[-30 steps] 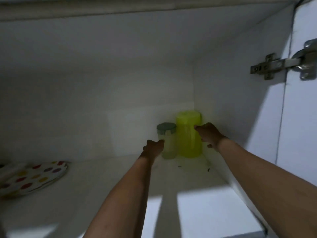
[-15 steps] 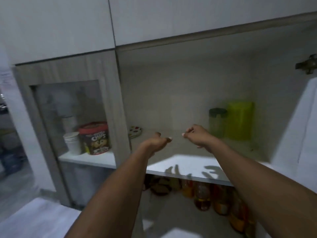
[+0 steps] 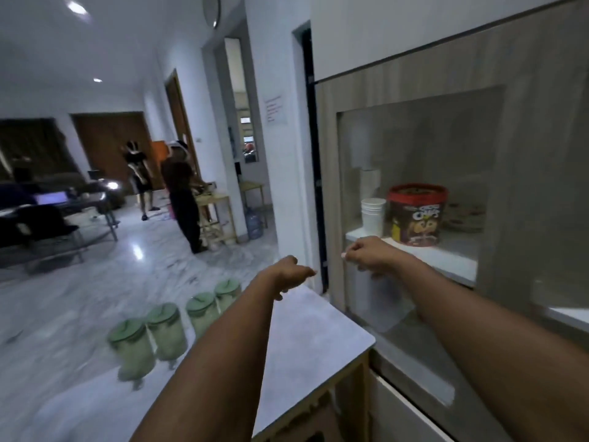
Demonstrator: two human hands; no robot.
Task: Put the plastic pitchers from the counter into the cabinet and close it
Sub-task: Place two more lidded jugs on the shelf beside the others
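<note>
left hand [image 3: 288,272]: fingers loosely curled, holding nothing, above the pale grey counter [image 3: 306,339]
right hand [image 3: 369,255]: fingers curled in, empty, before the glass-fronted cabinet [image 3: 411,129]
pitchers: four blurred green-lidded plastic pitchers [image 3: 172,327] in a row at the counter's left

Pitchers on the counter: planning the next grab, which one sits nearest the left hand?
The far-end pitcher, last in the row of four, closest to the left hand.
</note>
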